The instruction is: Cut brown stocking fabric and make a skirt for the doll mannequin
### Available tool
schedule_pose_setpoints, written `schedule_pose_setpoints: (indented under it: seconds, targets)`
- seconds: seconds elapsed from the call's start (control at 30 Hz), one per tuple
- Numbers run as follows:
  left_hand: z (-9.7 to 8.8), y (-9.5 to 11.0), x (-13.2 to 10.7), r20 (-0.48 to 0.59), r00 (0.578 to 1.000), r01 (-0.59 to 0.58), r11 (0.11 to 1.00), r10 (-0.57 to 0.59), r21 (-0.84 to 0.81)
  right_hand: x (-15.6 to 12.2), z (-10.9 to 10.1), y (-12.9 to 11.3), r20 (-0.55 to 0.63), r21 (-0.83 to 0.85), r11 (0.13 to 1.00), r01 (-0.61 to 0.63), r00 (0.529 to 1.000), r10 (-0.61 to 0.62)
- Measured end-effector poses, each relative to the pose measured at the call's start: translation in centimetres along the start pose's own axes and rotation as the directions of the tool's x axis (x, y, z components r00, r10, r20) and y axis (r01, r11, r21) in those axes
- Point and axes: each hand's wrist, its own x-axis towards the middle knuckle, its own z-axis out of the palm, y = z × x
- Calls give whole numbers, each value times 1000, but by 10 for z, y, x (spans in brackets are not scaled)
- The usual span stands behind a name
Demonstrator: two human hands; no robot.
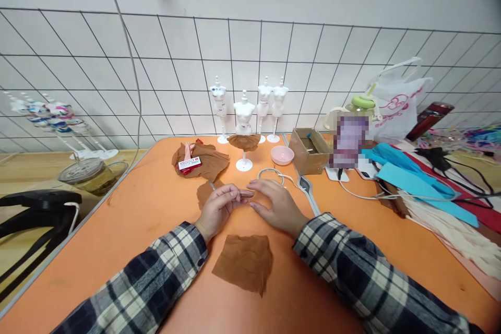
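Observation:
My left hand [219, 207] is closed, its fingertips pinching a small folded brown strip [246, 194]. Whether the strip is paper or cloth I cannot tell. Facing it from the right, my right hand [278, 204] has its thumb and fingers apart beside the strip's end. A thin crinkled brown sheet [246, 261] lies flat on the orange table [156, 203] in front of me. Part of another brown piece [204, 194] shows behind my left hand. Beyond the hands stands a small white dress form [244, 112] with a pleated brown skirt [244, 142] round it.
Several more small dress forms [264, 102] stand along the tiled wall. A pink bowl [282, 155], a cardboard box [311, 154] and a white ring-shaped cord [270, 171] lie behind my right hand. Brown material [213, 160] carries a small red-and-white box [190, 165]. Fabric strips [426, 188] crowd the right.

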Motion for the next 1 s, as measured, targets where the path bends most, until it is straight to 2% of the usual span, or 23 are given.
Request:
schedule_pose_setpoints:
  seconds: [0.17,0.33,0.53,0.67,0.8,0.9,1.0]
  targets:
    - [5,0,-2,53,998,28,1000,-29,13,-4,2,-1,-69,-5,1000,-27,997,26]
    - [3,-3,-3,57,998,24,999,-26,41,-6,0,-4,-95,45,998,-53,994,57]
    - [0,-6,-3,41,999,9,973,-20,232,-6,0,1,-77,276,948,-160,979,188]
    - [4,-4,-3,73,997,-47,929,21,368,-6,-4,8,-23,333,915,-229,968,251]
    - [6,-1,-4,68,997,-67,826,35,560,-5,-4,13,20,288,921,-262,963,267]
    - [4,1,-1,104,992,-121,674,66,729,-3,-5,18,30,226,940,-255,966,255]
    - [1,3,4,166,976,-215,485,143,848,-1,-10,22,75,164,953,-256,966,247]
